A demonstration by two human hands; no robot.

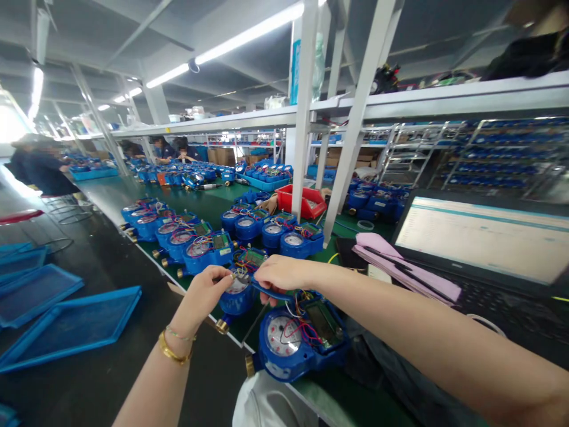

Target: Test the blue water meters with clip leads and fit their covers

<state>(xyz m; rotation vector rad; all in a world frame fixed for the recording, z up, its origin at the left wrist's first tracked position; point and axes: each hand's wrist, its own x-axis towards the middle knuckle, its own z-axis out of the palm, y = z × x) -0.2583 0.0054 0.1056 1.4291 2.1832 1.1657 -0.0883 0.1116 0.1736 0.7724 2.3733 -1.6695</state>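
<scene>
My right hand (280, 276) is closed around a blue-handled hand tool, seemingly pliers (272, 290). Its grey tip points left over the dial of a blue water meter (236, 301). On the other side of that dial, my left hand (208, 293) pinches thin wires (234, 276) close to the tool's tip; their ends are too small to make out. Nearer to me lies another blue water meter (284, 338) with a round white dial, a rectangular display and loose red and blue wires. My right forearm passes above the bench beside it.
Rows of blue water meters (198, 249) line the green bench to the left. A red bin (302, 201) stands behind, near metal posts. At right are a laptop (484, 237) and a pink cloth or pad (406, 267). Blue trays (71, 326) lie at lower left. People sit farther off.
</scene>
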